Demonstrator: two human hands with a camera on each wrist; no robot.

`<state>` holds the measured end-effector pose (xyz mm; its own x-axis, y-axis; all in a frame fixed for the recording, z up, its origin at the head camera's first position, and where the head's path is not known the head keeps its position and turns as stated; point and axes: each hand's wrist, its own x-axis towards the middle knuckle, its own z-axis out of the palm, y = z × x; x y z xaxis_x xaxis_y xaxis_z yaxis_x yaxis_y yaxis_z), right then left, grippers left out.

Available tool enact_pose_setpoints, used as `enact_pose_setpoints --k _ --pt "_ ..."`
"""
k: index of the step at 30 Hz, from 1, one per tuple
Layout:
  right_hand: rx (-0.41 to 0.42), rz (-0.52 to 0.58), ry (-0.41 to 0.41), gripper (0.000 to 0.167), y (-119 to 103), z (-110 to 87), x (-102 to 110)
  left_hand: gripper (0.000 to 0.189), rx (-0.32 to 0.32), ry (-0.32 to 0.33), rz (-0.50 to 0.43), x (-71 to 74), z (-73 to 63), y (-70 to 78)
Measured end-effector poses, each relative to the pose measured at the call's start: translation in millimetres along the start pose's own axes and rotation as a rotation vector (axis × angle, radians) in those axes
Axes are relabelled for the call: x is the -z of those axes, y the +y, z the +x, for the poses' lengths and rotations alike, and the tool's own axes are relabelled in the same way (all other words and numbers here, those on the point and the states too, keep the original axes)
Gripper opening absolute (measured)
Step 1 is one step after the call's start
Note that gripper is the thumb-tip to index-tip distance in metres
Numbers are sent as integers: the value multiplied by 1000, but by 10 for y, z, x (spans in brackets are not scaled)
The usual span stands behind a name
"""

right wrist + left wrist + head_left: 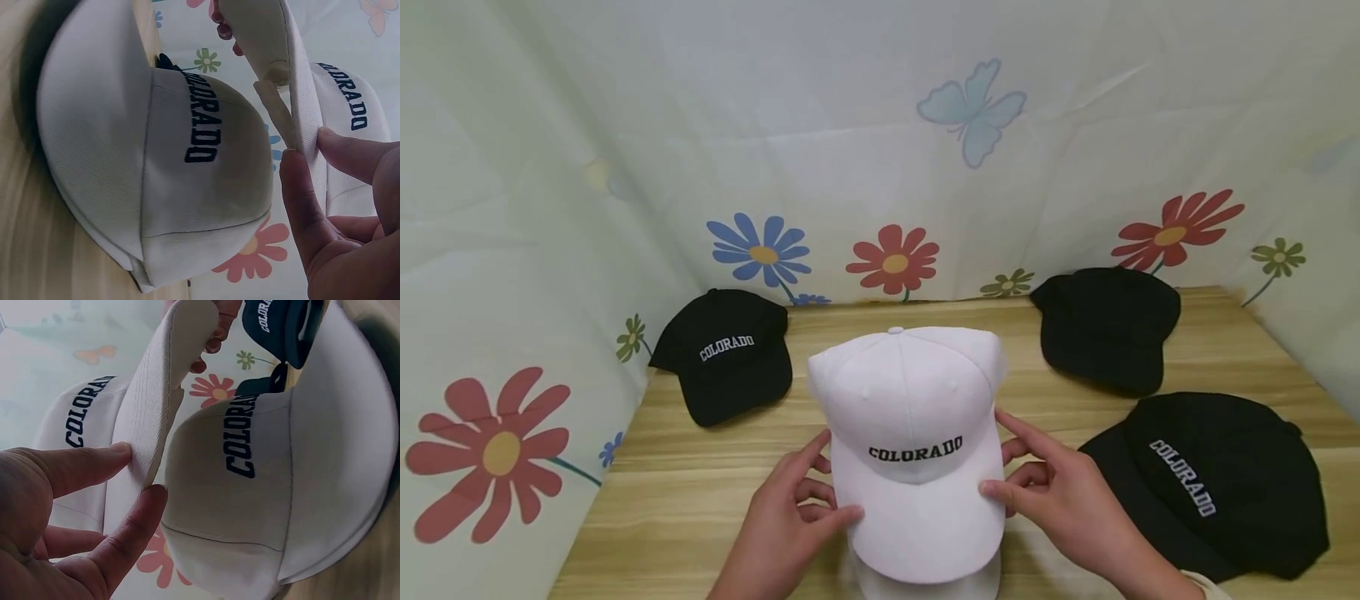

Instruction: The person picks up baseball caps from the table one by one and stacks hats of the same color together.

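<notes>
A white baseball cap (917, 392) with black COLORADO lettering is held up at the front middle, its brim toward me. My left hand (793, 508) pinches the left edge of the brim between thumb and fingers. On the opposite edge my right hand (1063, 492) pinches the brim the same way. Below sits a second white cap (206, 450) with the same lettering, resting at the wooden table. Both wrist views show a gap between its crown and the raised brim. From the head view, only the front of its brim (928, 585) shows under the held cap.
Black caps surround the white ones: one at the back left (730, 354), one at the back right (1108, 329), and a larger-looking one (1221, 483) near my right forearm. A flowered white curtain (850, 150) borders the wooden table (700, 483) at the back and sides.
</notes>
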<state>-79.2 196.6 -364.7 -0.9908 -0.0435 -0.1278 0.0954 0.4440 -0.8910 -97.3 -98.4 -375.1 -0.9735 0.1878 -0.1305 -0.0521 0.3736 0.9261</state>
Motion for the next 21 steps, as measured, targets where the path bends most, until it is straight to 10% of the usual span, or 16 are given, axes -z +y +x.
enact_pose_setpoints --k 21 --pt "-172 -3 -31 83 263 59 -166 84 -99 -47 -9 -114 4 -362"
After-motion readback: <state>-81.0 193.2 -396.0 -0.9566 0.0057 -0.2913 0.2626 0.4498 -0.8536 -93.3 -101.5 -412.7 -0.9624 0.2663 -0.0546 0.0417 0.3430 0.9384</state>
